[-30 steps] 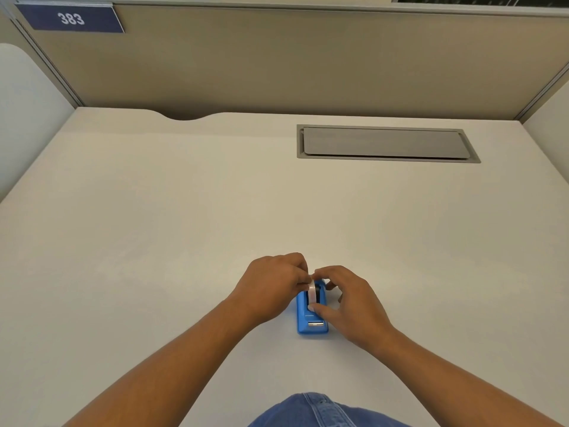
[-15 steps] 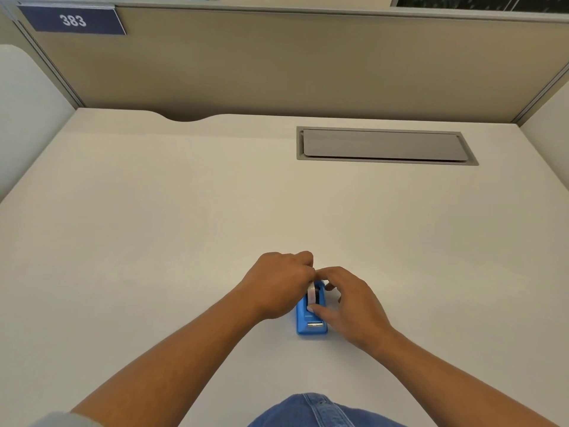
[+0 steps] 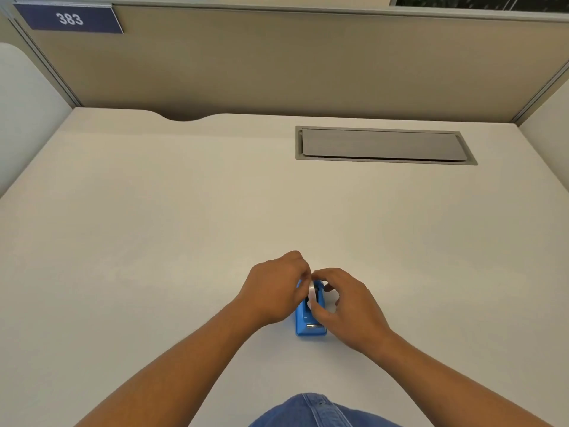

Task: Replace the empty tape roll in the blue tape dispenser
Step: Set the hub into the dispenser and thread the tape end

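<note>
The pale beige worktop (image 3: 154, 241) fills most of the view; its near edge is cut off by the frame. A grey rectangular cable hatch (image 3: 381, 145) is set flush into its far right area. A blue number plate reading 383 (image 3: 70, 19) sits on the partition at upper left, partly cropped. Blue denim fabric (image 3: 314, 411) shows at the bottom edge, cut off.

The small blue plastic tape dispenser (image 3: 309, 326) stands on the worktop near the person, between both hands. Only its near end with the metal cutter and part of its top are visible; the far end and both flanks are hidden by fingers. The clear tape roll (image 3: 314, 289) shows as a pale sliver at the dispenser's far top; whether it is seated in the cradle cannot be determined.

Compared with the earlier frame, both hands remain at the dispenser with little shift.

The left hand (image 3: 274, 291) is curled against the dispenser's left side, fingertips at the roll; its grip is closed, but contact is hidden. The right hand (image 3: 348, 306) arches over the right side, with thumb and forefinger pinching the roll's edge.
</note>
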### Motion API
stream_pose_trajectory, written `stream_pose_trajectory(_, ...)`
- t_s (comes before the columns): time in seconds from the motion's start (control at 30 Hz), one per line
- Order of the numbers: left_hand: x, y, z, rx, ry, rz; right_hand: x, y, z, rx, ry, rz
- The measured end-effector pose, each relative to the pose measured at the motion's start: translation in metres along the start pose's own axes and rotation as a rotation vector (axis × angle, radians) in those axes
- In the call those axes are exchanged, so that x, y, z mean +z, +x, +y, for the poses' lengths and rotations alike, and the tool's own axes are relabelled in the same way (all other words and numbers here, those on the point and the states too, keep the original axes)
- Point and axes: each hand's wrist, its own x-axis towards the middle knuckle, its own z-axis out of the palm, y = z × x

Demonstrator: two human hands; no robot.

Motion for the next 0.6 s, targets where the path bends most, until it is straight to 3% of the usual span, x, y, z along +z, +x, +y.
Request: stream_pose_trajectory(0.6,0.001,-0.0007,0.0047,-0.061,-0.077,0.005,-0.0065,0.002,-0.0007,0.036,0.011,-0.039)
